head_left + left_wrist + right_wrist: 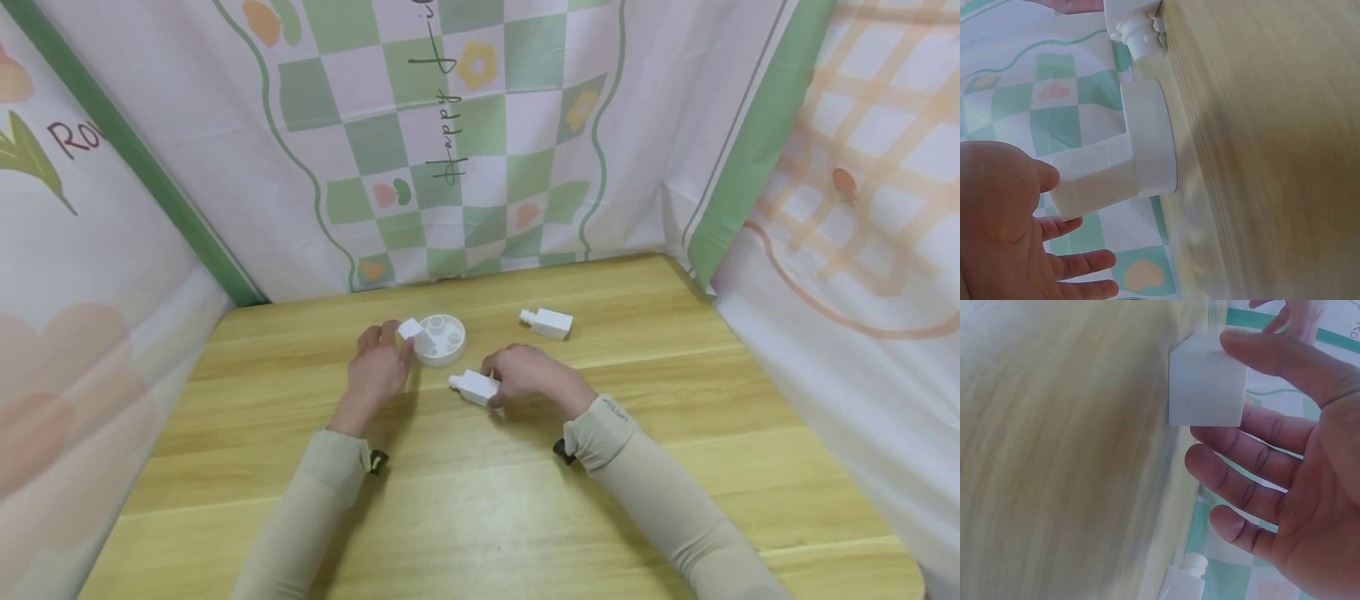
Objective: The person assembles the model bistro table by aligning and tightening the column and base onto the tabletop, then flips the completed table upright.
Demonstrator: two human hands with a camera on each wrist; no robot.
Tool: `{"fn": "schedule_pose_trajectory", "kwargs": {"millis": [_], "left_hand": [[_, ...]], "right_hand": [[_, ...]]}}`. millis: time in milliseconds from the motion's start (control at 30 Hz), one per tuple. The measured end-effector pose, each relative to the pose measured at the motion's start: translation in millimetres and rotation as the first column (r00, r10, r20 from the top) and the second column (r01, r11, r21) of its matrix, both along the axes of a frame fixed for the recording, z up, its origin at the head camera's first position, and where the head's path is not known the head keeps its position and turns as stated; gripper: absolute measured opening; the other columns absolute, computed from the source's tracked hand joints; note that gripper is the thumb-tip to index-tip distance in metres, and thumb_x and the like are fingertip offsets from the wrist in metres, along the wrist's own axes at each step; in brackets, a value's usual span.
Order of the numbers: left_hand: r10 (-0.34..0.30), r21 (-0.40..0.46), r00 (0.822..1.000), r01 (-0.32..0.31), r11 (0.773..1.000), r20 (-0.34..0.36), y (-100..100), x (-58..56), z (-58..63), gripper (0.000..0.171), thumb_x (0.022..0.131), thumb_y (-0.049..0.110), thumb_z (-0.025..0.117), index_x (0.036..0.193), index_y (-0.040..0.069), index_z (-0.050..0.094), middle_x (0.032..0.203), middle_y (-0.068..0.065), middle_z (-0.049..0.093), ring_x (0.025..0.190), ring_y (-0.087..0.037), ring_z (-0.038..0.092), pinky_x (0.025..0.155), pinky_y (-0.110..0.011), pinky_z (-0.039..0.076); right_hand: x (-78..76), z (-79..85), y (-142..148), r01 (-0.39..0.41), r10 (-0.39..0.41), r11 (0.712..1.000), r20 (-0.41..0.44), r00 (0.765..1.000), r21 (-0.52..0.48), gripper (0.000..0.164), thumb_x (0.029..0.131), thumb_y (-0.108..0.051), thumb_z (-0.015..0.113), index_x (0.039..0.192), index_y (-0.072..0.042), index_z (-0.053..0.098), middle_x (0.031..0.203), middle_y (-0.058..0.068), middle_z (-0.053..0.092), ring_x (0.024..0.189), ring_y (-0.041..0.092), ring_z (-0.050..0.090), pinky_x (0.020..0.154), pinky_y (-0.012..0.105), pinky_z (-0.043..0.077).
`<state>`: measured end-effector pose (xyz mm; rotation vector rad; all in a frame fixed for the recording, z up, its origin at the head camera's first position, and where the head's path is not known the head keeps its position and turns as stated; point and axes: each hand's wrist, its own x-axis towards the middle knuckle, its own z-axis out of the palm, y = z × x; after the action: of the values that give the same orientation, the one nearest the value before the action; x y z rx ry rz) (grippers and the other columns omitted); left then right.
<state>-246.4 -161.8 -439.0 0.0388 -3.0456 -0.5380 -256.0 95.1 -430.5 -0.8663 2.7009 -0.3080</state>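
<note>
My left hand (377,367) pinches the outer end of a white square-sided bottle (1094,175) between thumb and index finger. That bottle stands in a round white holder (442,361) with several round sockets, and its lower end is hidden inside the rim. The other left fingers are stretched out, apart from the bottle. A second white bottle (476,386) lies on its side with its neck to the left. My right hand (528,375) grips its base end with thumb and fingers. In the right wrist view the flat base (1207,387) faces the camera.
A third white bottle (551,323) lies on the wooden table (480,517) behind the right hand, neck pointing left. Printed cloth (480,125) hangs along the table's back and both sides.
</note>
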Motion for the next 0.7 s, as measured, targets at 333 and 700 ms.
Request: {"fn": "schedule_pose_trajectory", "kwargs": {"millis": [333,700], "left_hand": [[0.003,-0.005,1.000,-0.003,1.000,-0.006,1.7,2.8,5.3,0.053,0.106,0.048,0.034,0.147,0.014,0.035,0.144,-0.022,0.043,0.135,-0.039,0.043,0.087,-0.058,0.056],[0.001,-0.002,1.000,-0.001,1.000,0.003,1.3,2.0,4.8,0.052,0.106,0.047,0.034,0.147,0.015,0.034,0.144,-0.022,0.043,0.136,-0.039,0.042,0.087,-0.058,0.056]], "right_hand": [[-2.2,1.6,1.9,-0.001,-0.002,0.999,-0.058,0.998,-0.052,0.028,0.081,-0.033,0.079,0.103,-0.018,0.071,0.093,-0.003,0.071,0.084,0.015,0.062,0.082,0.036,0.053],[-6.1,5.2,6.7,-0.006,-0.012,0.992,-0.142,0.990,-0.122,0.031,0.080,-0.033,0.077,0.106,-0.015,0.071,0.096,-0.002,0.071,0.083,0.015,0.060,0.078,0.034,0.052]]}}
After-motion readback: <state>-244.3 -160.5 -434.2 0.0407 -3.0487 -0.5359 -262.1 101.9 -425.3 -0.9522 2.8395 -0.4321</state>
